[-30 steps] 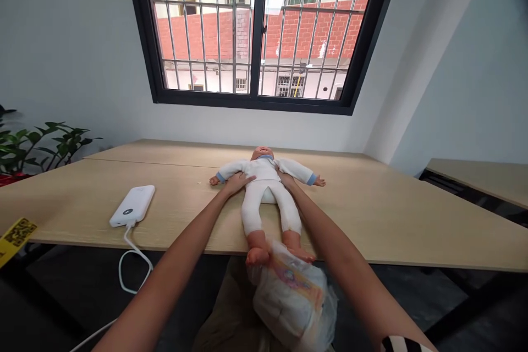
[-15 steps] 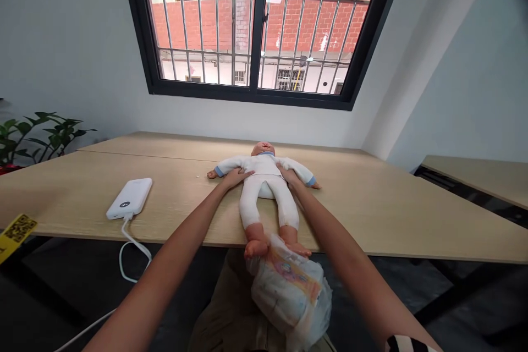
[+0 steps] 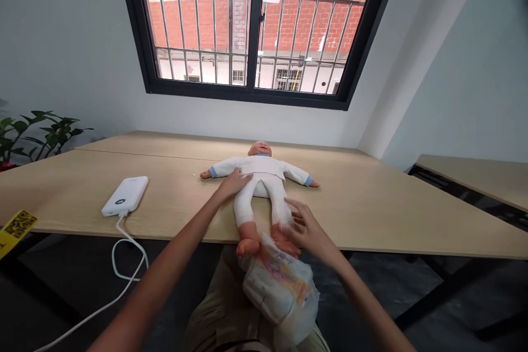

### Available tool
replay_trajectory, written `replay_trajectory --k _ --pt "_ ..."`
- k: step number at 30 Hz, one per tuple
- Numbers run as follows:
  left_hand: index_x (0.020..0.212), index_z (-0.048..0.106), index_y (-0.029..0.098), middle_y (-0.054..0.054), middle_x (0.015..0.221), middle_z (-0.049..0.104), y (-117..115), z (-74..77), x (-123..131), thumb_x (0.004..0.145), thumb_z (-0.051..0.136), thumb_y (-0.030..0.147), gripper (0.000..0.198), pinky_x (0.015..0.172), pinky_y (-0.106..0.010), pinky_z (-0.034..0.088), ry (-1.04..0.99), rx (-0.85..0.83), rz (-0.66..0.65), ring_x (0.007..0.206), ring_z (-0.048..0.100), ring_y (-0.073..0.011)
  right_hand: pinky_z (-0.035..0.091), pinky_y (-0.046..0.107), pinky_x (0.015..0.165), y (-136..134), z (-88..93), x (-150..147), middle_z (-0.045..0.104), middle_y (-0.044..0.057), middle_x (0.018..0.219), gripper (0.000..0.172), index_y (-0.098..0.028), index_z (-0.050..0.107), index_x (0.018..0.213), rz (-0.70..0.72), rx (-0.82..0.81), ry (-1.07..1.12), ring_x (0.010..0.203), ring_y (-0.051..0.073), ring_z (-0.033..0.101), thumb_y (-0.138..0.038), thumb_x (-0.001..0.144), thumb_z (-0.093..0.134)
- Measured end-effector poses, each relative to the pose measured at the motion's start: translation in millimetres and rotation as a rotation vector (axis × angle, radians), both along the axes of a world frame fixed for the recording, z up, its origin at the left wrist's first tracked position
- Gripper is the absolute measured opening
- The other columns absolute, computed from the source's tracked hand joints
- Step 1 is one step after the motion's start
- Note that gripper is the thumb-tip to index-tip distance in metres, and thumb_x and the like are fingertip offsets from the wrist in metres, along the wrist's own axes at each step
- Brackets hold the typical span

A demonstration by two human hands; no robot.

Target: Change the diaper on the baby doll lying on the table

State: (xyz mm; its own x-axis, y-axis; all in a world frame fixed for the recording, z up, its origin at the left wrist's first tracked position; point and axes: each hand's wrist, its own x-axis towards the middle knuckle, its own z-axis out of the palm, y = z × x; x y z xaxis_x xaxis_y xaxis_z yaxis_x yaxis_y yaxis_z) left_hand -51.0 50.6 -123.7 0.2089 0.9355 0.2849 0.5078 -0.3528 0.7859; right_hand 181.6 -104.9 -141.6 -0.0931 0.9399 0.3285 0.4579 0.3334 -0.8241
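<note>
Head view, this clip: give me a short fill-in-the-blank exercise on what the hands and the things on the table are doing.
1. The left hand rests on the ____ side of the baby doll, which lies on its back on the table.
2. The right hand is by the doll's lower ____.
3. A packet of diapers sits on the person's ____.
4. The white power bank has a ____ cable plugged in.

Missing words: left; leg; lap; white
</note>
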Motion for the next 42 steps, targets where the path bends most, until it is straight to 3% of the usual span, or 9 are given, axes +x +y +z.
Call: replay_trajectory --k 2,4,7,9,16,27,34,38,42 --pt "0.136 0.046 0.011 -0.019 0.144 0.048 -40.0 -8.7 -1.1 0.090 0.052 0.053 0.063 0.113 -0.040 0.034 -0.018 0.090 -0.014 0.135 0.044 -0.0304 0.042 0.044 0.110 -28.4 -8.6 -2.4 0.046 0.010 0.142 0.057 -0.027 0.053 0.134 -0.043 0.122 -0.175 0.133 0.026 0.046 -0.045 0.082 0.069" --pt "0.142 0.042 0.015 -0.016 0.149 0.040 -86.3 -23.8 -5.8 0.089 0.056 0.052 0.066 0.118 -0.041 0.028 -0.006 0.169 -0.065 0.142 0.036 -0.0273 0.047 0.044 0.105 -45.1 -15.4 -4.4 0.049 0.009 0.138 0.047 -0.029 0.055 0.131 -0.075 0.183 -0.306 0.129 0.027 0.050 -0.044 0.087 0.064" --pt "0.140 0.047 0.020 -0.014 0.154 0.031 -143.4 -46.0 -17.2 0.081 0.068 0.051 0.069 0.118 -0.044 0.029 -0.010 0.152 -0.078 0.146 0.028 -0.0295 0.051 0.043 0.098 -51.6 -23.7 -5.2 0.055 0.009 0.130 0.037 -0.029 0.057 0.127 -0.065 0.232 -0.393 0.119 0.026 0.057 -0.041 0.092 0.060" --pt "0.137 0.052 0.022 -0.014 0.152 0.035 -162.7 -54.1 -24.3 0.079 0.073 0.048 0.067 0.117 -0.044 0.032 -0.014 0.142 -0.124 0.144 0.031 -0.0297 0.051 0.042 0.098 -48.6 -29.2 -4.9 0.056 0.008 0.128 0.033 -0.028 0.058 0.125 -0.059 0.259 -0.384 0.118 0.025 0.058 -0.039 0.094 0.057" --pt "0.123 0.066 0.024 -0.010 0.139 0.054 -160.7 -56.4 -30.1 0.087 0.066 0.031 0.037 0.114 -0.040 0.038 -0.054 0.193 -0.214 0.136 0.045 -0.0257 0.051 0.039 0.097 -36.3 -41.0 -9.3 0.057 0.008 0.128 0.028 -0.026 0.060 0.121 -0.085 0.308 -0.313 0.119 0.023 0.057 -0.037 0.096 0.054" --pt "0.133 0.060 0.019 -0.012 0.144 0.053 -149.2 -73.3 -27.0 0.096 0.049 0.032 0.040 0.114 -0.047 0.036 -0.012 0.210 -0.120 0.136 0.047 -0.0258 0.048 0.036 0.101 -19.5 -44.3 -3.3 0.056 0.010 0.128 0.027 -0.022 0.060 0.120 -0.134 0.349 -0.310 0.121 0.020 0.055 -0.030 0.100 0.043" --pt "0.126 0.063 0.022 -0.009 0.136 0.059 -154.1 -69.5 -30.6 0.093 0.056 0.029 0.034 0.108 -0.039 0.042 -0.047 0.262 -0.143 0.128 0.054 -0.0231 0.052 0.034 0.086 -50.0 -40.9 -16.5 0.057 0.011 0.115 0.031 -0.020 0.052 0.121 -0.337 0.418 -0.358 0.106 0.022 0.059 -0.040 0.097 0.049" --pt "0.108 0.067 0.020 -0.007 0.112 0.069 -172.8 -66.2 -32.6 0.093 0.057 0.030 0.021 0.096 -0.031 0.048 -0.185 0.323 -0.050 0.107 0.063 -0.0195 0.049 0.040 0.077 -73.6 -39.9 -14.0 0.062 0.009 0.092 0.033 -0.020 0.054 0.096 -0.419 0.272 -0.528 0.086 0.026 0.063 -0.051 0.095 0.047" --pt "0.084 0.068 0.018 -0.002 0.079 0.067 -195.6 -75.1 -34.1 0.093 0.056 0.038 0.024 0.075 -0.026 0.048 -0.240 0.235 0.097 0.077 0.062 -0.0168 0.047 0.046 0.084 -74.4 -41.3 -10.7 0.068 0.016 0.102 0.048 -0.013 0.057 0.116 -0.318 -0.012 -0.702 0.098 0.035 0.064 -0.054 0.092 0.052"
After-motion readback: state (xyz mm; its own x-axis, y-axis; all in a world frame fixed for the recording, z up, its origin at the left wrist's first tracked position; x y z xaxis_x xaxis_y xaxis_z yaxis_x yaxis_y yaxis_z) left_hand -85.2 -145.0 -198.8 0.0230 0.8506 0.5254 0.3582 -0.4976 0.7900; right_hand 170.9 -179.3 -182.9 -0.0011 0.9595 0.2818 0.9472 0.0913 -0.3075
